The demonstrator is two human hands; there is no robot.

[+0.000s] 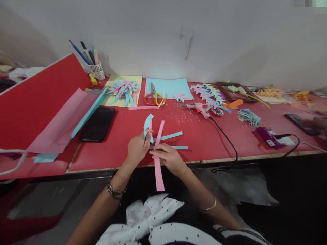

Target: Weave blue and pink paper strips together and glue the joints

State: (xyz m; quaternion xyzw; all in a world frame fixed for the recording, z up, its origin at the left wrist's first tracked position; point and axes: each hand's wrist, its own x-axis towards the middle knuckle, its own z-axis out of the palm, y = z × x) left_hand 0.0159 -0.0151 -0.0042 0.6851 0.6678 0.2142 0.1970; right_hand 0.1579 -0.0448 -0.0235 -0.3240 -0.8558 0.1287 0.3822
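Note:
My left hand [139, 147] is closed on a folded piece of blue and pink paper strips [148, 124], which stands up from its fingers. Between the thumb and fingers of my right hand [170, 158] is a long pink paper strip [158, 173], its lower end hanging past the table's front edge. Two blue paper strips [170, 136] stretch out to the right from between my hands, one above the other. Their left ends are hidden by my fingers and the pink strip.
Behind my hands lie pliers and scissors [154, 97] with coloured handles, and a pink glue gun [199, 108] whose cord crosses the table edge. A black phone [97, 124] and pink paper sheets [58, 122] are at left. Far right, a person's hand [320, 126] is near another phone [301, 123].

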